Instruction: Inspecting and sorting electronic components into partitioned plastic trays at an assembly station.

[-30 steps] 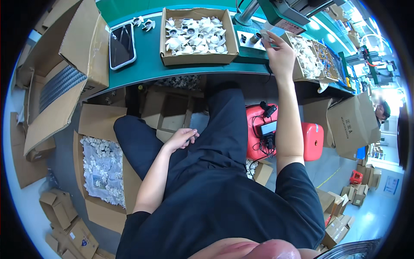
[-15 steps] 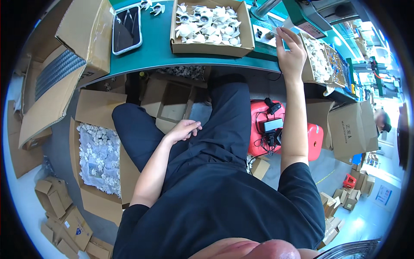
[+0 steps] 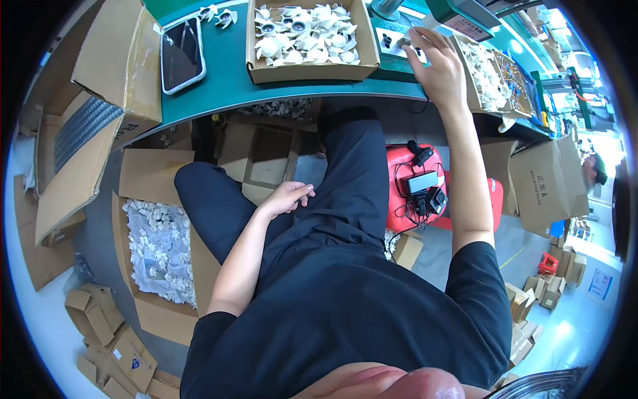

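Since the earlier frames, view has tilted down; bench now sits at the top edge, lap fills the centre. Right hand [image 3: 438, 66] remains up on the green bench [image 3: 226, 86], but has slid slightly nearer the bench's front edge. Left hand [image 3: 287, 197] unchanged, resting on the left thigh.

Right hand: palm down, fingers together and curled forward, fingertips pinching a small dark part [image 3: 403, 42] over a white fixture plate [image 3: 395, 41]. Part too small to tell its long axis or which way it points. Plate's long side runs roughly left-right along the bench.

Left hand: loose, fingers slightly apart and half-curled, holding nothing, fingertips pointing toward the right knee.

Around the right hand: open cardboard box of white fan impellers [image 3: 307, 36] just to its left, long axis along the bench; a second box of white parts [image 3: 488, 76] just to its right. Dark phone [image 3: 181, 53] lies flat further left, long axis pointing away from the person.

Below bench: floor carton of white parts [image 3: 159, 243] beside the left leg; red case [image 3: 412, 199] with black chargers under the right forearm.
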Demonstrator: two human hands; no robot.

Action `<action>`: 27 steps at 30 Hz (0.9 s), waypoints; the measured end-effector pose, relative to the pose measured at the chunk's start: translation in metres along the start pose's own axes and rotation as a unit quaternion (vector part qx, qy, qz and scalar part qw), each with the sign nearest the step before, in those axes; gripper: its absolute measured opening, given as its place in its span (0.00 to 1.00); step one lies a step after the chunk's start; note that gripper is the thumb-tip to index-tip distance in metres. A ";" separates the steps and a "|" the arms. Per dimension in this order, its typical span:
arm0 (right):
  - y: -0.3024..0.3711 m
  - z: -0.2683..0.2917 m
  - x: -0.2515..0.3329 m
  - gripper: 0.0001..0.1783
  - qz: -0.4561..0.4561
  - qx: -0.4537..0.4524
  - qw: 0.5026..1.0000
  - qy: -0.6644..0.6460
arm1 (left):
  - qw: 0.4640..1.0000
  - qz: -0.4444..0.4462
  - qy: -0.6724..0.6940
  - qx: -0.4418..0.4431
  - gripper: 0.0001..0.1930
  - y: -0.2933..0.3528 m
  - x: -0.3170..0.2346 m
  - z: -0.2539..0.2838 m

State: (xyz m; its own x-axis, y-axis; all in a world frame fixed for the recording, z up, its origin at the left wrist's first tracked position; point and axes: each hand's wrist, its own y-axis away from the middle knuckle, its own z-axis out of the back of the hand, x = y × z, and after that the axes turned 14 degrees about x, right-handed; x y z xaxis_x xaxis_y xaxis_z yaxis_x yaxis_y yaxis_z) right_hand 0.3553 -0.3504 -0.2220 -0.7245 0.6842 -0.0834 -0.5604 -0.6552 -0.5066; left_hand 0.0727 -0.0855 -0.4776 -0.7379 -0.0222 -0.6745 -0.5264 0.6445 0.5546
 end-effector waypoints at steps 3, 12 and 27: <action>0.004 0.009 -0.005 0.14 -0.014 0.015 0.997 -0.078 | 1.000 0.003 -0.008 -0.008 0.19 0.001 0.003 -0.001; 0.008 -0.023 -0.086 0.12 -0.261 -0.130 0.774 -0.562 | 0.999 0.013 -0.013 -0.030 0.19 0.001 0.011 0.004; 0.015 -0.041 -0.024 0.24 -0.153 0.009 0.917 -0.368 | 0.991 0.009 0.010 -0.133 0.25 -0.014 0.029 0.008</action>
State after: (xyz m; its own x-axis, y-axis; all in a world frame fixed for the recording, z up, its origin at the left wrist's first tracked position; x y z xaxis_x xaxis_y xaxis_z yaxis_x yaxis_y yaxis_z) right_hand 0.3805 -0.3633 -0.2626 -0.6033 0.4396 0.6654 -0.7841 -0.4792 -0.3944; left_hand 0.0621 -0.0888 -0.5085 -0.7547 -0.0286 -0.6554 -0.6039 0.4205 0.6771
